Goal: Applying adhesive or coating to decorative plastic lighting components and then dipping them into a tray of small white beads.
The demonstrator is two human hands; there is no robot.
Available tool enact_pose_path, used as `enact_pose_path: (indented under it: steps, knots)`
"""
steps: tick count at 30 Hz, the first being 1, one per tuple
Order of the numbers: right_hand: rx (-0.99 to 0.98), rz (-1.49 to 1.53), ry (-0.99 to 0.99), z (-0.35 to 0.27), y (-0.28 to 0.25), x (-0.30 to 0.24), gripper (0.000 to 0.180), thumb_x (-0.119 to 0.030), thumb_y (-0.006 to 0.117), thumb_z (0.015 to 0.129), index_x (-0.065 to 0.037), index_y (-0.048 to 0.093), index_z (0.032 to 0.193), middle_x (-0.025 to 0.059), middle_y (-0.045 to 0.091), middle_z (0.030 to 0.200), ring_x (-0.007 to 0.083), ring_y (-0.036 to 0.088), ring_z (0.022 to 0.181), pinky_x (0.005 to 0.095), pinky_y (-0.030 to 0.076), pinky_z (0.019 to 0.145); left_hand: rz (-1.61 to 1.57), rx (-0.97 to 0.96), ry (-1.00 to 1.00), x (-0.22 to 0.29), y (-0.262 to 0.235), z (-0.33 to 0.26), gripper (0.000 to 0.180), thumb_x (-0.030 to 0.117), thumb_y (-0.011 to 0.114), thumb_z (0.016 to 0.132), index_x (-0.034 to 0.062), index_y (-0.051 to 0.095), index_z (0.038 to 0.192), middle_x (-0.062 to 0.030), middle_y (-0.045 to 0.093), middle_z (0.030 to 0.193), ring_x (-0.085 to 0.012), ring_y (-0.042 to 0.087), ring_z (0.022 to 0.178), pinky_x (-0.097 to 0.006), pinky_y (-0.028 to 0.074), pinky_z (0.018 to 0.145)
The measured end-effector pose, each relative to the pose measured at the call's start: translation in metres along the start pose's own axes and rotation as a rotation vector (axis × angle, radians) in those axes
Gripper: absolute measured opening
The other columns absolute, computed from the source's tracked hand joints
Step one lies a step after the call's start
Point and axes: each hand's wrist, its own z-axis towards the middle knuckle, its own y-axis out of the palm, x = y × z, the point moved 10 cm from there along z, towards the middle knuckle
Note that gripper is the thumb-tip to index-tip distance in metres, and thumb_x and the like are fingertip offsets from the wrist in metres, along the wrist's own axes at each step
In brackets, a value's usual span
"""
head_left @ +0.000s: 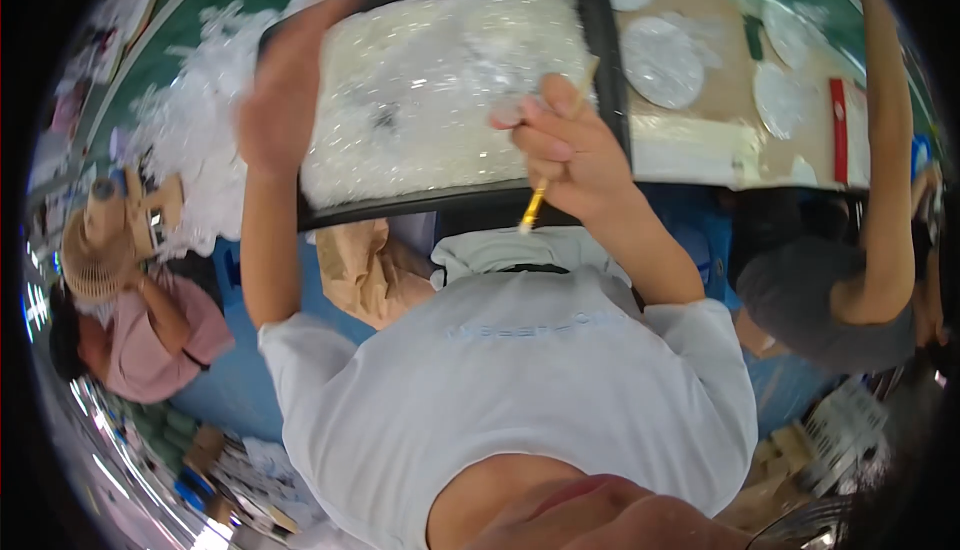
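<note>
A black tray (617,80) filled with glossy, clear-to-cream small pieces (420,80) lies in front of me on the table. My right hand (572,148) is closed above the tray's right side. It grips a slim stick (537,203) with a golden-yellow section and a pale tip, perhaps a small brush; the tip points down toward me. A small translucent piece seems to sit at its thumb and fingertips, too blurred to name. Over the left rim hovers my left hand (285,90), raised and smeared by motion, so its fingers cannot be read.
A heap of clear plastic pieces (205,135) spreads left of the tray. Round clear plastic-looking packs (663,62) lie on cardboard at the right, near a red strip (839,135). Brown paper (365,272) hangs below the tray. Other people sit left and right, one arm (885,140) reaching in.
</note>
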Motion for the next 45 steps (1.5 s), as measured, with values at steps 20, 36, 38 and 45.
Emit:
enact_pose_path:
  steps: [20, 36, 38, 45]
  knots:
    - [-0.190, 0.057, -0.011, 0.004, 0.007, -0.012, 0.027, -0.002, 0.048, 0.103, -0.018, 0.038, 0.085, 0.0198, 0.068, 0.087, -0.0009, 0.035, 0.047, 0.0176, 0.015, 0.036, -0.027, -0.041, 0.174, 0.004, -0.011, 0.015, 0.057, 0.029, 0.042, 0.098, -0.0060, 0.048, 0.143, -0.0214, 0.050, 0.147, -0.0283, 0.045, 0.139, -0.039, 0.032, 0.116]
    - [0.007, -1.278, -0.151, 0.010, 0.119, -0.096, 0.050, -0.017, 0.059, 0.093, -0.002, 0.042, 0.137, 0.0263, 0.067, 0.094, 0.0204, 0.060, 0.062, 0.0297, 0.043, 0.052, 0.993, -0.207, 0.719, 0.109, 0.088, 0.029, 0.080, 0.037, 0.079, 0.078, -0.0017, 0.046, 0.139, -0.0236, 0.058, 0.127, -0.0366, 0.060, 0.111, -0.040, 0.048, 0.092]
    - [-0.023, -1.532, -0.205, 0.009, 0.149, -0.096, 0.068, -0.012, 0.061, 0.087, -0.002, 0.032, 0.148, 0.0170, 0.069, 0.094, 0.0236, 0.064, 0.067, 0.0339, 0.051, 0.063, 0.532, -0.192, 0.690, 0.092, 0.082, 0.029, 0.080, 0.036, 0.082, 0.073, 0.0009, 0.046, 0.135, -0.0235, 0.062, 0.108, -0.0414, 0.062, 0.100, -0.045, 0.050, 0.084]
    - [-0.239, -1.643, -0.282, 0.027, 0.156, -0.089, 0.068, -0.012, 0.062, 0.085, -0.002, 0.037, 0.147, 0.0177, 0.069, 0.095, 0.0221, 0.064, 0.073, 0.0322, 0.052, 0.069, 0.852, -0.267, 0.643, 0.008, 0.066, 0.039, 0.054, 0.028, 0.079, 0.074, 0.0056, 0.056, 0.117, -0.0185, 0.066, 0.085, -0.0411, 0.066, 0.078, -0.047, 0.053, 0.070]
